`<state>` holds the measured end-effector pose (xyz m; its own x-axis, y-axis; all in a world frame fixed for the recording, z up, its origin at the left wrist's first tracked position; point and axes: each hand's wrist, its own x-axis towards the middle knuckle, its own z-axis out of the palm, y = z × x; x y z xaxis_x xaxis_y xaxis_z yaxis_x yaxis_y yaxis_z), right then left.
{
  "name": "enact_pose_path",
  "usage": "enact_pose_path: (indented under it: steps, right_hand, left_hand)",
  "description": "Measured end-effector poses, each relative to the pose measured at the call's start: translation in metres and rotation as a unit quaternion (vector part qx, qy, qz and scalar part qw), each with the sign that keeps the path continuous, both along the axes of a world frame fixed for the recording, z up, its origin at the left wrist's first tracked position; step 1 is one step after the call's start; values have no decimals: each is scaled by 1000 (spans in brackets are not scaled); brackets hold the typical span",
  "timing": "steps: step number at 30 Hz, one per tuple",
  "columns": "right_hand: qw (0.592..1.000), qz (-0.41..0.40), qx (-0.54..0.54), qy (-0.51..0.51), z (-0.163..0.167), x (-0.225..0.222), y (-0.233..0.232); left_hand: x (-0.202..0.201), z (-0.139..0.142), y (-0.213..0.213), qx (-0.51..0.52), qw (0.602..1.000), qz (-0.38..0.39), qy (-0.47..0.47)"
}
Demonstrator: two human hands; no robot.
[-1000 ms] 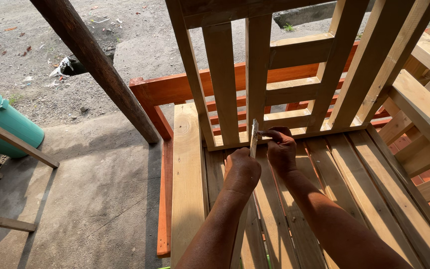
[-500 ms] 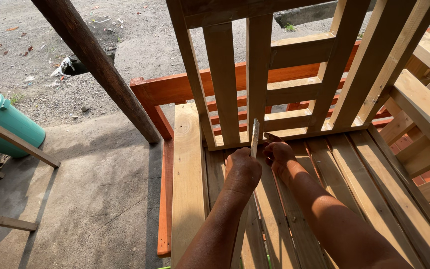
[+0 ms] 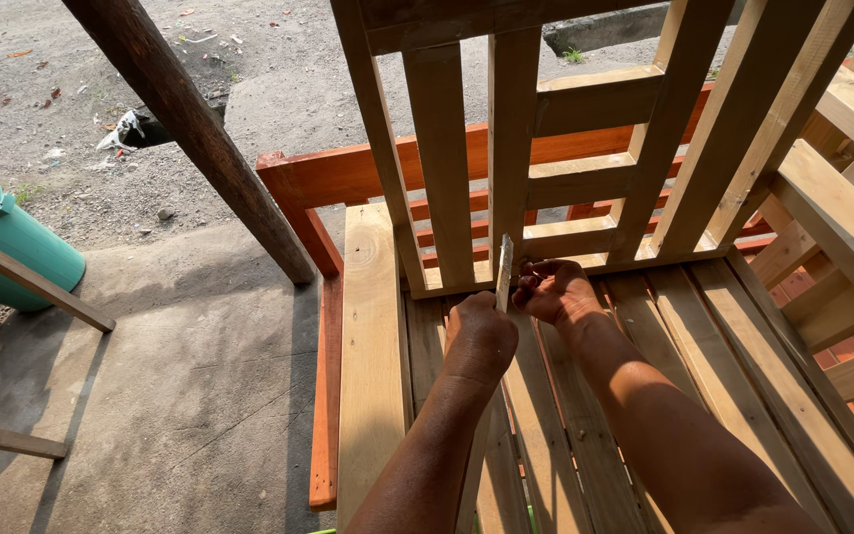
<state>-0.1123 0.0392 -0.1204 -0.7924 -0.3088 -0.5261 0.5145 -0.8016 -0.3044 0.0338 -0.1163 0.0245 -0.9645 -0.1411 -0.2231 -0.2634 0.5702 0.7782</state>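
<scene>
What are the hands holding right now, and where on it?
The left hand grips a thin, pale flat strip by its lower end, holding it upright. The right hand is closed beside it; whether it holds anything cannot be told.

A slatted bench (image 3: 373,326) of pale wooden planks stands on the concrete floor (image 3: 180,396).

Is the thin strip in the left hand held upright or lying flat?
Upright: the thin strip rises nearly vertical from the closed left hand, against the wooden slats.
</scene>
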Motion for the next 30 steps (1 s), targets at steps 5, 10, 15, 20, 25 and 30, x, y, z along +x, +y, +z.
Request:
enact_pose_path:
  steps: [5,10,15,20,25,30]
  right_hand:
    - [997,-27,-40,-62,15,-8,2]
    - [995,-16,-75,-68,23,-19,10]
    - [997,1,73,16,20,-17,18]
    - [925,-34,357,125,17,-15,18]
    - [839,23,509,192,31,-8,17]
    - [742,122,632,188,58,-5,20]
  left_hand:
    - [-1,1,-1,5,1000,8,-7]
    - [-1,1,-1,2,1000,8,-12]
    - [-2,-1,-2,4,1000,14,-14]
    - [-5,-5,-2,-3,1000,19,-5]
    - [-6,-8,-3,-5,1000,15,4]
    - [-5,-8,-2,5,1000,14,-14]
